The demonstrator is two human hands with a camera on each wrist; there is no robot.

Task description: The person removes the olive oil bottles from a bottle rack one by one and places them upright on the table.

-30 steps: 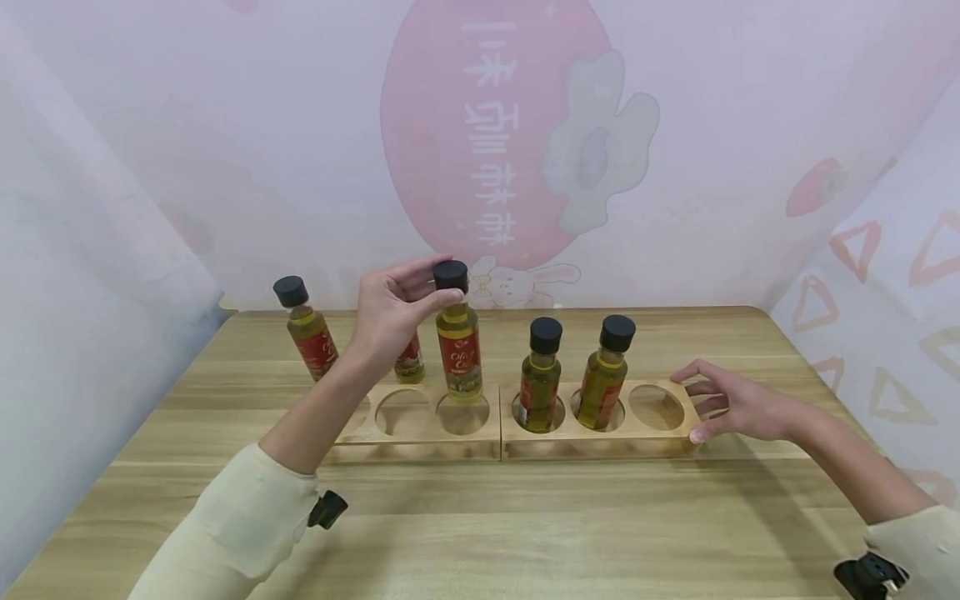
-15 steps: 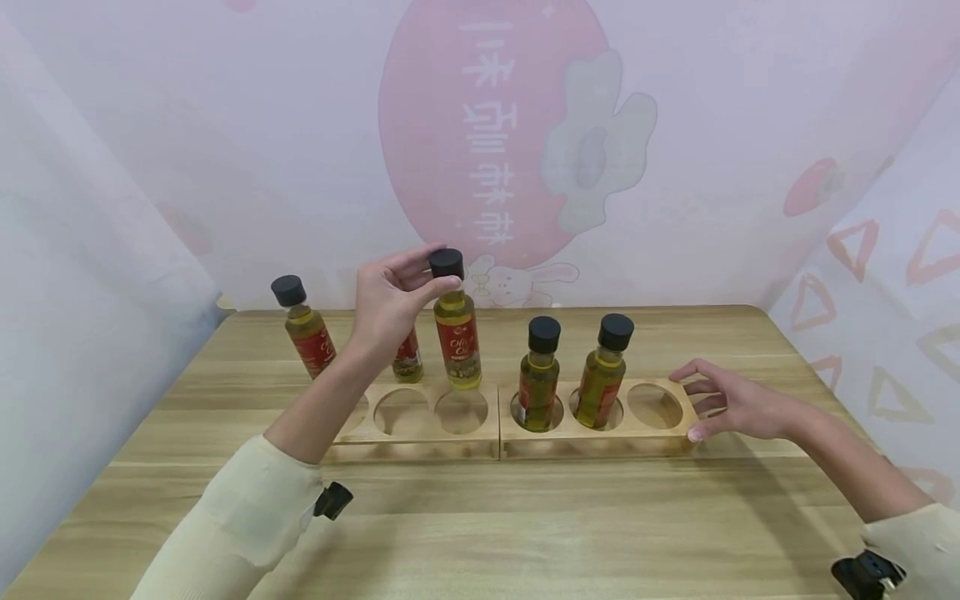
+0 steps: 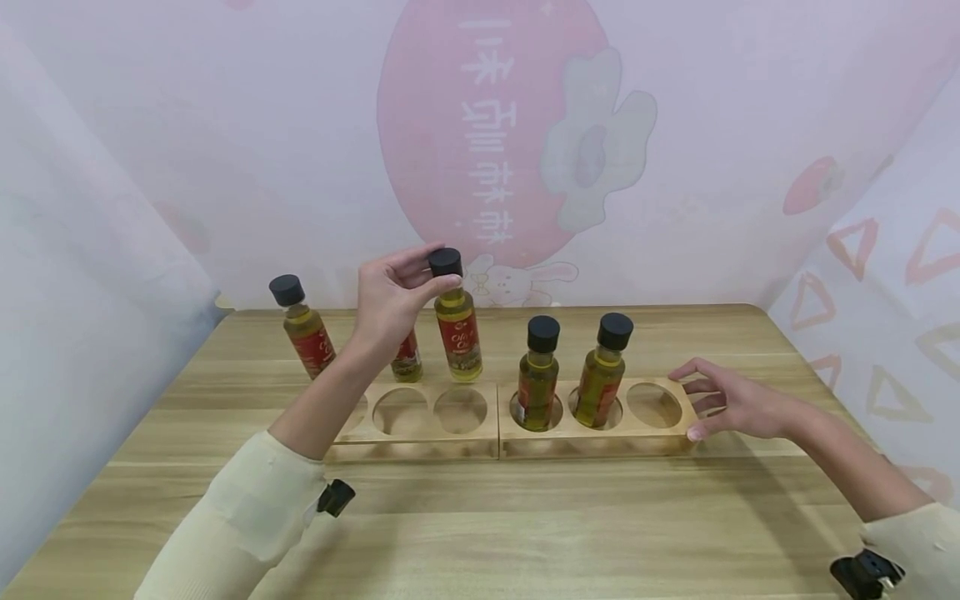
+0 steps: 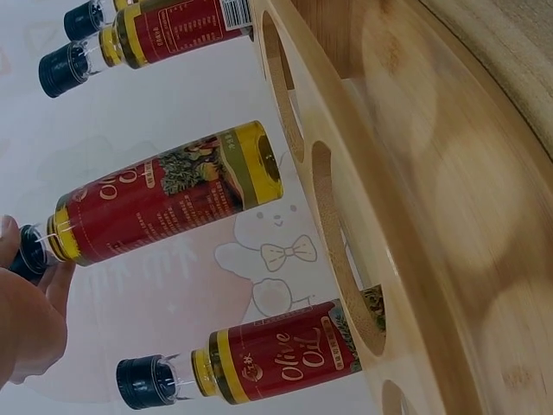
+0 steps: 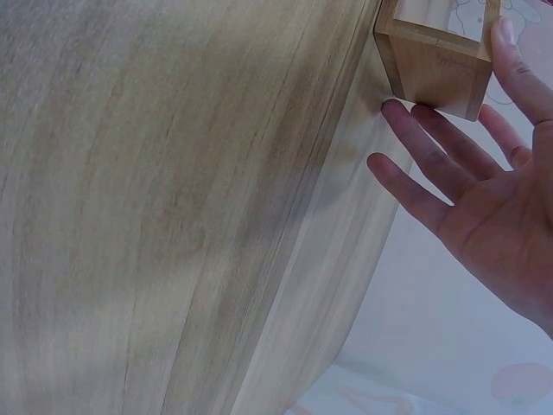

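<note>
My left hand pinches the black cap of an olive oil bottle between thumb and fingers. The bottle hangs nearly upright, its base raised beyond the right-hand hole of the left wooden bottle rack. In the left wrist view its red label and bare base show. My right hand holds the end of the right wooden bottle rack, thumb at the front corner and index finger at the back one. From the right wrist view, its other fingers stretch out below the rack's end.
Two more bottles, a left one and a middle one, stand behind the left rack, partly hidden by my left arm. The right rack holds a bottle and another bottle. A printed curtain hangs behind the wooden table.
My left hand has raised the bottle slightly, and its base has moved back from over the rack's right-hand hole. My right hand stays at the rack's end.
</note>
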